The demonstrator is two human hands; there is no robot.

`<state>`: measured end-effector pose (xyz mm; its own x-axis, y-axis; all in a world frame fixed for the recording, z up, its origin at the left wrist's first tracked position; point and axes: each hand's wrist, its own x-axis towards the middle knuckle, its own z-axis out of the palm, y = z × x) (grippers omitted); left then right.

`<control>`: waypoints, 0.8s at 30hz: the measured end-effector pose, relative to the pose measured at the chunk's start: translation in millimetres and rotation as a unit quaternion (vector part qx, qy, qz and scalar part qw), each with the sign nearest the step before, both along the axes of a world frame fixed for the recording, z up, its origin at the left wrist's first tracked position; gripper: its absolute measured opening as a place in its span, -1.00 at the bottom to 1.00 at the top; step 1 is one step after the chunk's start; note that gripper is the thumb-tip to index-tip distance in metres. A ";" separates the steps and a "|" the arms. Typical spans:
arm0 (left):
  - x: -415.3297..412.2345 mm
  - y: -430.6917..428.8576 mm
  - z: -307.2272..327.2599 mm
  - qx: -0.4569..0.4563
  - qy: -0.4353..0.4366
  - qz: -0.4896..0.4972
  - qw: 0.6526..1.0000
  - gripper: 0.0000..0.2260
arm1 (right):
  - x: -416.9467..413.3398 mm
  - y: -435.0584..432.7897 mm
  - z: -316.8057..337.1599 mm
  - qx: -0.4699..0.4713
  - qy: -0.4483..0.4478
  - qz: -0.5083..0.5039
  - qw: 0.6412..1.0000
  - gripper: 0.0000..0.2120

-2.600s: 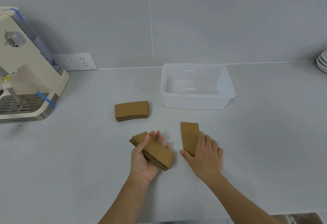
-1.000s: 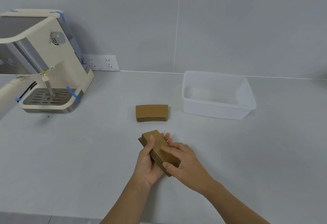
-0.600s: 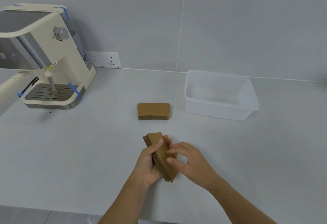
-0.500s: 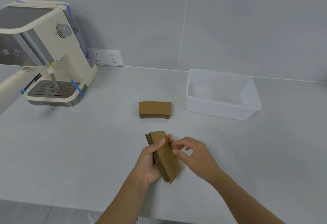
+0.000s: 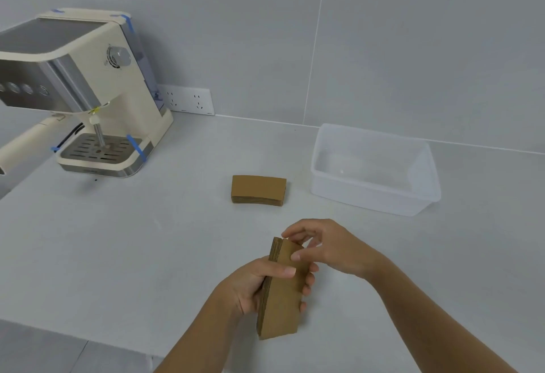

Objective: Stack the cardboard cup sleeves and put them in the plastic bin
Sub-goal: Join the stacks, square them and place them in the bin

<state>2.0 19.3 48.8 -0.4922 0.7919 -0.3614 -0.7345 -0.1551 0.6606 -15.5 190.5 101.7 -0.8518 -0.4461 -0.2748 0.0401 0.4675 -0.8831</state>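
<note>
The left hand (image 5: pixel 250 287) is closed around a stack (image 5: pixel 283 290) of brown card sleeves. The thumb lies across the top of the stack and the other fingers curl up around its right edge. The stack stands almost straight away from the person, with its far end tipped up a little. You can see the thin layered edges along its left side. The right hand (image 5: pixel 330 247) is just beyond the left hand, at the far end of the stack. It is partly closed, with the fingers bent. Its thumb presses on the top sleeve and its pointing finger touches the far corner, so it pinches that end lightly. Both hands are above the counter (image 5: pixel 124 240), near its front edge. A second pile (image 5: pixel 259 190) of sleeves lies flat on the counter, past both hands and a bit to the left of the right hand. No hand touches it. The bin (image 5: pixel 374 172) is clear plastic and sits farther out, past the right hand and off to its right. It is near the second pile but apart from it. Nothing can be seen inside it. A cream coffee machine (image 5: pixel 97 98) stands far off to the left of the left hand, by the wall (image 5: pixel 413 33).
</note>
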 end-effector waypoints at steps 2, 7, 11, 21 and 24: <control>-1.5 5.5 -0.2 -0.003 -0.007 -0.002 1.000 -0.49 | -0.8 3.3 -0.6 -0.036 -0.034 0.008 0.999 -0.75; -2.5 19.8 1.4 -0.004 -0.049 0.027 0.998 -0.48 | -8.3 21.6 -5.6 -0.076 -0.065 -0.010 0.995 -0.78; -9.0 18.8 6.4 0.005 -0.061 0.069 0.996 -0.43 | -14.3 35.1 -10.6 -0.125 -0.073 -0.073 0.987 -0.74; -15.9 8.4 12.7 -0.015 0.031 0.273 0.961 -0.48 | -31.1 52.7 -18.6 -0.248 -0.062 -0.274 0.927 -0.78; -13.5 11.7 13.2 -0.118 0.065 0.349 0.928 -0.72 | -30.1 46.8 -24.6 -0.254 -0.070 -0.298 0.918 -0.77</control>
<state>-11.5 30.9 62.0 -0.9064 0.1711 -0.3861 -0.4220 -0.4028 0.8122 -45.6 237.3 77.2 -0.9583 -0.0125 -0.2854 0.2841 -0.1441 -0.9479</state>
